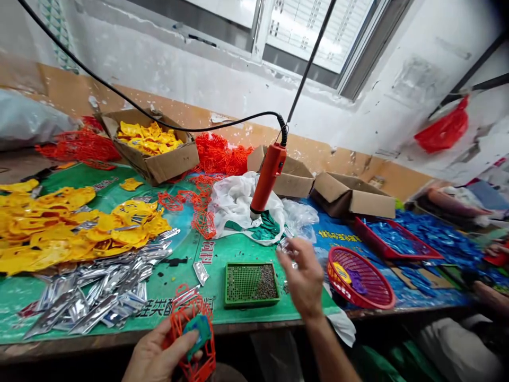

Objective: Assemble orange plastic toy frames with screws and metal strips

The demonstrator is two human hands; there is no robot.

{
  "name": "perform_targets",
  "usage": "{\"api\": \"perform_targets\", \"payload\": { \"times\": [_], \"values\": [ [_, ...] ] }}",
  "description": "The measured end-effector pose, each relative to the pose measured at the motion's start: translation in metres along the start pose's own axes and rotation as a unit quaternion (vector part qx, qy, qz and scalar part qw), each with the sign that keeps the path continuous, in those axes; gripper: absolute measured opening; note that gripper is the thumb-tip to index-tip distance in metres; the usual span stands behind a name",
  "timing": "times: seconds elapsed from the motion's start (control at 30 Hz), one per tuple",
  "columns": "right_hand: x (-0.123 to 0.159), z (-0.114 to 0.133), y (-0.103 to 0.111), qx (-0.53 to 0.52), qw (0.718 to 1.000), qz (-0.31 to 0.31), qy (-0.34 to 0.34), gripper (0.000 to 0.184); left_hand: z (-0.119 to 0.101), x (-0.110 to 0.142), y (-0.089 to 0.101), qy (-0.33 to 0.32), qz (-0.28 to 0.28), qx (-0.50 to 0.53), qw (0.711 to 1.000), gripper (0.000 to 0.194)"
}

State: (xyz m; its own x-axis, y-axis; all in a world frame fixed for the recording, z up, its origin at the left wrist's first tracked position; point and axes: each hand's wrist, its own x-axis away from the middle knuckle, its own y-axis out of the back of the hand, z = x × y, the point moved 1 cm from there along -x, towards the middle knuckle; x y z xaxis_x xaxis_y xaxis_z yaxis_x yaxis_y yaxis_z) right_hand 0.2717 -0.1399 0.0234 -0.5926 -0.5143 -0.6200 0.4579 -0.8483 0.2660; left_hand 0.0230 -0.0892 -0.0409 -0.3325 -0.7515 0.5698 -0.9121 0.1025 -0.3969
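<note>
Holding teal piece [202, 330], orange frames [209, 354] in left hand [159, 351], right hand [304, 276] half-open, Chinese-lettered green sheet [238, 252]

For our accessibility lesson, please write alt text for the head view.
Left hand holds orange plastic frames and a teal piece; right hand is raised near a hanging electric screwdriver. Yellow plastic parts and silver strips lie on the green bench cover.

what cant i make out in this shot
All in the head view:
Whether the right hand holds anything: fingers and blur hide it.
The teal piece's full shape: the left hand's thumb covers part.
The small parts: too small to identify.
The person at right: cut off by the edge.
</note>
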Motion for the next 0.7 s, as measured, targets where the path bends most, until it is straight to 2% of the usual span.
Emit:
{"api": "perform_targets", "payload": {
  "times": [0.03,0.1,0.17,0.2,0.23,0.3,0.37,0.4,0.47,0.57,0.63,0.7],
  "values": [
    [-0.024,-0.006,0.005,0.009,1.000,-0.023,0.002,0.033,0.000,0.000,-0.005,-0.008,0.010,-0.002,1.000,0.055],
    [-0.072,-0.016,0.005,0.015,0.999,-0.025,0.018,0.062,0.002,0.000,-0.013,-0.006,0.045,-0.005,0.999,0.048],
    [-0.114,-0.023,-0.009,-0.010,1.000,0.001,0.000,0.092,0.004,-0.001,-0.020,0.012,0.085,-0.006,0.996,0.044],
    [-0.130,-0.024,-0.020,-0.042,0.998,0.029,-0.022,0.100,0.006,-0.001,-0.022,0.019,0.095,-0.004,0.995,0.043],
    [-0.142,-0.023,-0.033,-0.088,0.992,0.080,-0.036,0.100,0.007,-0.002,-0.023,0.024,0.098,-0.001,0.995,0.043],
    [-0.156,-0.015,-0.063,-0.195,0.959,0.200,-0.057,0.086,0.008,-0.002,-0.024,0.032,0.087,0.002,0.996,0.044],
    [-0.157,-0.002,-0.087,-0.282,0.919,0.258,-0.093,0.074,0.007,-0.002,-0.023,0.045,0.078,0.001,0.996,0.044],
    [-0.155,0.005,-0.095,-0.312,0.906,0.264,-0.110,0.070,0.006,-0.002,-0.022,0.048,0.077,0.000,0.996,0.044],
    [-0.147,0.018,-0.104,-0.342,0.898,0.243,-0.134,0.063,0.003,-0.003,-0.021,0.047,0.078,-0.003,0.996,0.039],
    [-0.122,0.026,-0.099,-0.301,0.923,0.191,-0.146,0.041,-0.001,-0.006,-0.020,0.050,0.078,-0.012,0.996,0.034],
    [-0.097,0.024,-0.090,-0.245,0.943,0.173,-0.143,0.024,-0.002,-0.009,-0.020,0.060,0.079,-0.016,0.995,0.034],
    [-0.071,0.019,-0.081,-0.220,0.949,0.164,-0.155,0.015,-0.002,-0.012,-0.021,0.065,0.086,-0.015,0.994,0.036]
  ]
}}
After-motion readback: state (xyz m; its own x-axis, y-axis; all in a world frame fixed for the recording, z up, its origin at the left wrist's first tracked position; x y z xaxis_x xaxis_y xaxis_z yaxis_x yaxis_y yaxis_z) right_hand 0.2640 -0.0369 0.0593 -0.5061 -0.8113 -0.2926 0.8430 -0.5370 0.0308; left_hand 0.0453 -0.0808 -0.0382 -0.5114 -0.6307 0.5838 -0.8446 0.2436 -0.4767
